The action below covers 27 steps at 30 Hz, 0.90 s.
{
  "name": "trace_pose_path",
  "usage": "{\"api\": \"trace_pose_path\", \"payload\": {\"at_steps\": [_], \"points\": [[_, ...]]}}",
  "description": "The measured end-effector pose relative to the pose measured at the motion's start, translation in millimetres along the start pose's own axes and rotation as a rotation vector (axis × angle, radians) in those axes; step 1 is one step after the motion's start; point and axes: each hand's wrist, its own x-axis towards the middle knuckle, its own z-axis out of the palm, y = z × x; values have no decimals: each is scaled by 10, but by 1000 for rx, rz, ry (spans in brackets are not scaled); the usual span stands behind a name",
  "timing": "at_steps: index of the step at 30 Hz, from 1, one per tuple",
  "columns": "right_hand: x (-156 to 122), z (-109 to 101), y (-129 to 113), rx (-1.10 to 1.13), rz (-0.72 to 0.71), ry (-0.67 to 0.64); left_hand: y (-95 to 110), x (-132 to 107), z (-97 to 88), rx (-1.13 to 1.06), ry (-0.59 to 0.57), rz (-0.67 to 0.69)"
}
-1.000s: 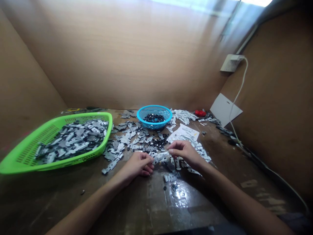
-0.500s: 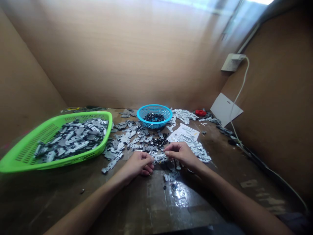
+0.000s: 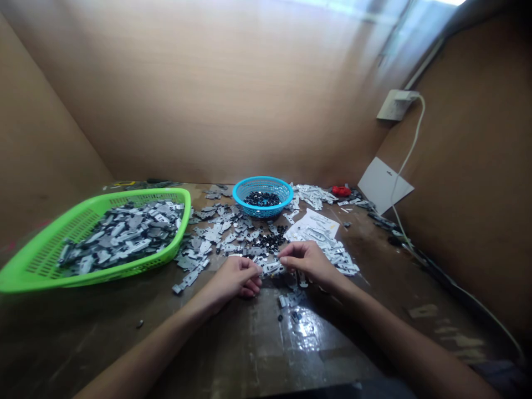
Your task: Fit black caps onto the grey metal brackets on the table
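Observation:
Over the middle of the table my left hand (image 3: 238,279) is closed, thumb against the curled fingers. Facing it, my right hand (image 3: 306,261) has its thumb and forefinger pinched together. A small grey-white flat part (image 3: 272,269) lies between the two sets of fingertips; whether either hand grips it is too small to make out. Just behind the hands is a heap of small black pieces (image 3: 271,241). Flat grey parts (image 3: 224,224) are scattered to its left. More pale parts (image 3: 336,255) lie beside my right hand, some on a white sheet (image 3: 307,221).
A green basket (image 3: 166,193) full of grey parts stands at left. Behind the black heap is a blue basket (image 3: 262,179) holding black pieces. At right are a red object (image 3: 341,191), a white card (image 3: 382,185) and a hanging cable (image 3: 418,130). Wooden panels (image 3: 199,100) enclose the table.
Both hands keep nearly the same place and pose. The small part between them looks slightly shifted; nothing else has visibly moved.

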Motion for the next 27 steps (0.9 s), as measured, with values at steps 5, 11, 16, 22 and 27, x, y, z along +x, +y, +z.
{"api": "trace_pose_path", "payload": {"at_steps": [5, 11, 16, 22, 27], "points": [[7, -3, 32, 40, 19, -11, -12, -2, -9, -4, -2, 0], [7, 4, 69, 137, 64, 1, -39, -1, -29, -25, -19, 12], [-5, 8, 72, 100, 80, 60, -14, -11, -27, -51, -30, 13], [-12, -15, 99, 123, 203, 44, 13, -33, -20, -53, -29, 59], [-16, -44, 100, 126, 319, -110, 8, -25, -32, -34, -38, 108]]}}
